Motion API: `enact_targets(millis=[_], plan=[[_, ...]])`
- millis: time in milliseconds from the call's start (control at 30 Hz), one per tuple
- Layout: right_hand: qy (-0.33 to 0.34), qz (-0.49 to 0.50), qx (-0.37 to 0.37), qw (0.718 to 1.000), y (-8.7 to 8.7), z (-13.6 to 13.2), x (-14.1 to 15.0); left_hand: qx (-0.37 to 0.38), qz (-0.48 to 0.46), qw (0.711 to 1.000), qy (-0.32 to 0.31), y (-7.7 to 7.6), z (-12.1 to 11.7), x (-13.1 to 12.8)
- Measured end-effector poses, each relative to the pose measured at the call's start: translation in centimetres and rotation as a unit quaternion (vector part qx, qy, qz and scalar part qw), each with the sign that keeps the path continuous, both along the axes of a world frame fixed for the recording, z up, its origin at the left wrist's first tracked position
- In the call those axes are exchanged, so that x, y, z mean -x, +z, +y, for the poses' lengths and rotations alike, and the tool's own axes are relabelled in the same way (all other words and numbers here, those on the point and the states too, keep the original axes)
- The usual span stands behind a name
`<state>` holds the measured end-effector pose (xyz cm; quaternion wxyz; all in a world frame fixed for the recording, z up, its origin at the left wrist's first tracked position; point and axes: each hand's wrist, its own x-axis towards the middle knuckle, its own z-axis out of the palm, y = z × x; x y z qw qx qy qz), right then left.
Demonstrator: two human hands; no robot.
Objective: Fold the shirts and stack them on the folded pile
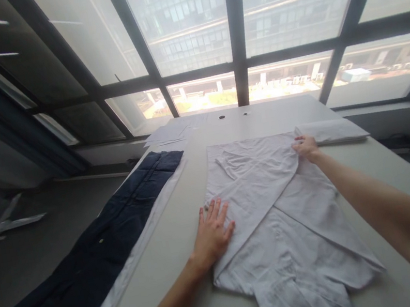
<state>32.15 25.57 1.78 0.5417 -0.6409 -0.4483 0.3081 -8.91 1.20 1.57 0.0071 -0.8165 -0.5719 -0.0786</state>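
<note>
A white shirt (278, 214) lies spread on the pale table (182, 204), partly folded, one side turned over across the middle. My left hand (213, 230) rests flat on the shirt's left edge, fingers spread. My right hand (306, 148) reaches to the far right of the shirt and pinches the folded-over cloth near its top edge.
Dark navy trousers (100, 255) lie stretched along the table's left side on a white cloth (130, 268). A folded white garment (333, 131) sits at the far right. Sheets of paper (168, 133) lie at the far end, by large windows (190, 19).
</note>
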Motion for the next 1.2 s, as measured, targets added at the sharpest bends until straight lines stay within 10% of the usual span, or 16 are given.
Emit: enact_targets(millis=[567, 867, 1200], plan=[[-0.056, -0.269, -0.02, 0.961, -1.0, -1.5, -0.1, -0.027, 0.013, 0.999, 0.021, -0.3, 0.0, 0.0], [0.137, -0.432, 0.002, 0.891, -2.7, -5.0, 7.2, -0.025, -0.009, 0.996, -0.084, -0.7, 0.2, -1.5], [0.216, -0.519, 0.083, 0.823, -3.0, -5.3, 7.3, -0.004, 0.02, 0.998, -0.066, -1.7, 0.1, -1.4]])
